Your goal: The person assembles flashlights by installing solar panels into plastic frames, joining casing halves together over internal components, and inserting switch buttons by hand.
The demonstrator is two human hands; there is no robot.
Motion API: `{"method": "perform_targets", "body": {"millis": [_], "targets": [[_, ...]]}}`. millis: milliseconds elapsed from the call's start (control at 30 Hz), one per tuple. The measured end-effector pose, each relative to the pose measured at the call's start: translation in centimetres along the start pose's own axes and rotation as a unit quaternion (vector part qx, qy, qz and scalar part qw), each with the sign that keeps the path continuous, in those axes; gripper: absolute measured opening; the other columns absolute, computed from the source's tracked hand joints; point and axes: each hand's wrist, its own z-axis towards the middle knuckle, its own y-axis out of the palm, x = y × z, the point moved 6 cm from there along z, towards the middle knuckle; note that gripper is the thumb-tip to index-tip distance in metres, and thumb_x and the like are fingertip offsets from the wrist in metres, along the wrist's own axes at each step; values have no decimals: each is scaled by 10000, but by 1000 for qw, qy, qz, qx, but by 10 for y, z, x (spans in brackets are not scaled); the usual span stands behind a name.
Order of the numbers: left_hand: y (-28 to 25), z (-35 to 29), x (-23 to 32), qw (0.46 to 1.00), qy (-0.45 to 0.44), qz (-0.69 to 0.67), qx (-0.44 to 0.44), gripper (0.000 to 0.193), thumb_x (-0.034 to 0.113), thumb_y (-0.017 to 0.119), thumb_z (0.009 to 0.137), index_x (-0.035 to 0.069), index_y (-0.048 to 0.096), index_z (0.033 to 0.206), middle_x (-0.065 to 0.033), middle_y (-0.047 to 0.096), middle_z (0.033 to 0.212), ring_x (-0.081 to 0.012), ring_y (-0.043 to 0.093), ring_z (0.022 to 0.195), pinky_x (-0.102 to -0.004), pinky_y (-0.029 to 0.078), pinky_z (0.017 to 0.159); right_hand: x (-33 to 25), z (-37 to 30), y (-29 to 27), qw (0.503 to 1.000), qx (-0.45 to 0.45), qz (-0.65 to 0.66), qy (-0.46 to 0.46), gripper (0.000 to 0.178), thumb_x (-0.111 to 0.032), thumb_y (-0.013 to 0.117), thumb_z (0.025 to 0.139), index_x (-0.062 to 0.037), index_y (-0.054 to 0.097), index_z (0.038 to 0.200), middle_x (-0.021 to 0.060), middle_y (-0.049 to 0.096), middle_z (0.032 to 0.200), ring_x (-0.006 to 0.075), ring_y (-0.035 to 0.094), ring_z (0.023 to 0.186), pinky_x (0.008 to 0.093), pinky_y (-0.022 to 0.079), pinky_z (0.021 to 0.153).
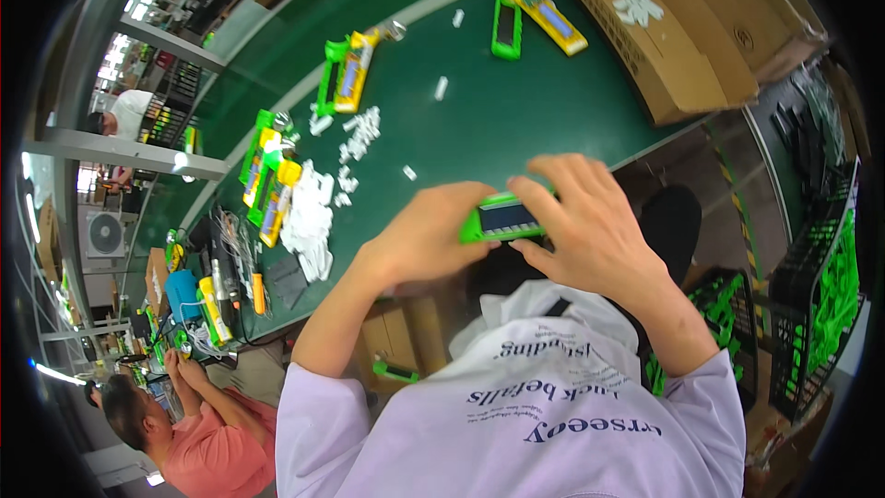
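Above the near edge of the green table, a bright green plastic housing with a dark rectangular panel is held between both hands. My left hand is closed around its left end. The thumb and fingers of my right hand grip the right end and cover part of it. Beyond the hands, a small white piece lies on the table. To the left are a heap of white pieces and a looser scatter of small white parts.
Green-and-yellow assemblies stand along the table's left side, with more at the back. An open cardboard box occupies the far right. Black crates of green parts stand at right. A co-worker in a pink top sits at lower left.
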Motion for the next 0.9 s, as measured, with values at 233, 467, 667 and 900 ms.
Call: {"method": "perform_targets", "body": {"millis": [233, 467, 667, 900], "targets": [[-164, 44, -187, 895, -211, -250, 303, 523, 275, 739, 836, -56, 549, 1193, -116, 654, 957, -169, 658, 738, -310, 533, 521, 107, -4, 35, 959, 229, -19, 167, 461, -98, 730, 699, -23, 576, 1127, 174, 577, 1191, 363, 560, 1063, 442, 447, 930], [-268, 86, -421, 797, -351, -280, 404, 516, 403, 740, 818, -30, 597, 1060, -139, 639, 803, -234, 648, 589, -321, 545, 482, 137, 0, 69, 953, 231, -27, 193, 276, -36, 673, 680, -16, 613, 949, 151, 632, 1039, 356, 586, 1000, 444, 456, 893], [-293, 134, -460, 749, -565, 232, 256, 764, 704, 494, 836, 78, 630, 1254, -132, 646, 1229, -314, 622, 1116, -561, 476, 852, 147, 3, 63, 947, 220, -49, 227, 277, -19, 668, 645, -17, 616, 917, 150, 630, 1028, 358, 595, 1006, 448, 461, 891], [-307, 337, -334, 887, -122, 299, 329, 710, 566, 587, 874, -30, 539, 1258, -267, 608, 1224, -408, 581, 1152, -474, 469, 956, 149, 13, 65, 949, 216, -27, 227, 250, -40, 676, 633, -25, 628, 877, 145, 626, 993, 344, 603, 951, 456, 482, 879]]}}
